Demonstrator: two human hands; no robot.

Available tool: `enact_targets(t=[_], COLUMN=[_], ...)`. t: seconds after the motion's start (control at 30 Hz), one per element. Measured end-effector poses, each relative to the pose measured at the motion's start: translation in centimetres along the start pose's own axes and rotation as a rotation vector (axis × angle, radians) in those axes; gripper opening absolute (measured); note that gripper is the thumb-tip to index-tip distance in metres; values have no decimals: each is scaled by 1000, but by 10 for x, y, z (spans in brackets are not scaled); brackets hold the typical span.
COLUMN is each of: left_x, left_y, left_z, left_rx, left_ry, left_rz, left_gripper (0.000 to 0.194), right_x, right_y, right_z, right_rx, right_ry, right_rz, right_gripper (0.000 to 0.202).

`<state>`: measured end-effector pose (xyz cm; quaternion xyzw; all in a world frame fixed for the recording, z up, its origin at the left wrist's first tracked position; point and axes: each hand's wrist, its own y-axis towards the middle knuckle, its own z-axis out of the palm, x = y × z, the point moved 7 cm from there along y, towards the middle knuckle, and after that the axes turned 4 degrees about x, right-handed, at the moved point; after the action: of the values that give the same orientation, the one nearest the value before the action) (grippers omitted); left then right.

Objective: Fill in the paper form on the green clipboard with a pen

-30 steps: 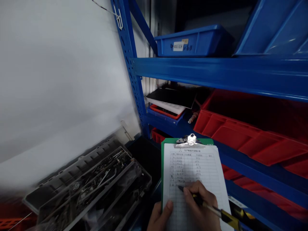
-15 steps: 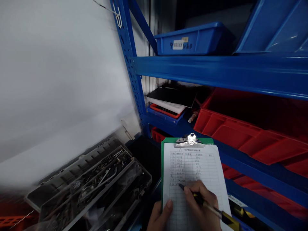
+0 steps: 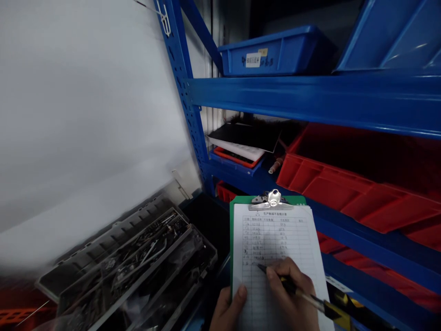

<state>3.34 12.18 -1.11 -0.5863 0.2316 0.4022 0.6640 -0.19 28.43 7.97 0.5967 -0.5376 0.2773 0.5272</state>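
We note the right hand (image 3: pixel 292 294) clenched on a pen (image 3: pixel 303 296), tip on the sheet of the green clipboard (image 3: pixel 272 257). The left hand (image 3: pixel 229 310) grips its lower-left edge. Tool case (image 3: pixel 127 266) at nine o'clock.

green clipboard (image 3: pixel 233 239), red bin (image 3: pixel 344 197), blue shelf (image 3: pixel 292 99)

To my left a clear-lidded toolbox (image 3: pixel 127 266) of metal tools lies against the white wall (image 3: pixel 86 115); ahead my blue shelving rack (image 3: pixel 310 99) carries a labelled blue bin (image 3: pixel 275 53) up top; lower right a red bin (image 3: pixel 344 184); far behind, stacked flat trays (image 3: pixel 241 149).
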Motion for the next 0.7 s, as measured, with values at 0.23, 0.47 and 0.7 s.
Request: enact_targets(t=[0.23,0.47,0.7], left_x=[7,6,3], left_y=[4,3,1], left_z=[0,0,0], left_rx=[18,1,12], left_ry=[-49,-98,-99], left_rz=[-18,3,-10], left_gripper=[78,77,70], right_x=[2,1,-1], right_y=[0,-1,-1], right_z=[-2,1,2], right_rx=[-3,12,34], right_ry=[-51,-42,-34], right_rz=[-23,-35,-4], right_gripper=[29,29,30])
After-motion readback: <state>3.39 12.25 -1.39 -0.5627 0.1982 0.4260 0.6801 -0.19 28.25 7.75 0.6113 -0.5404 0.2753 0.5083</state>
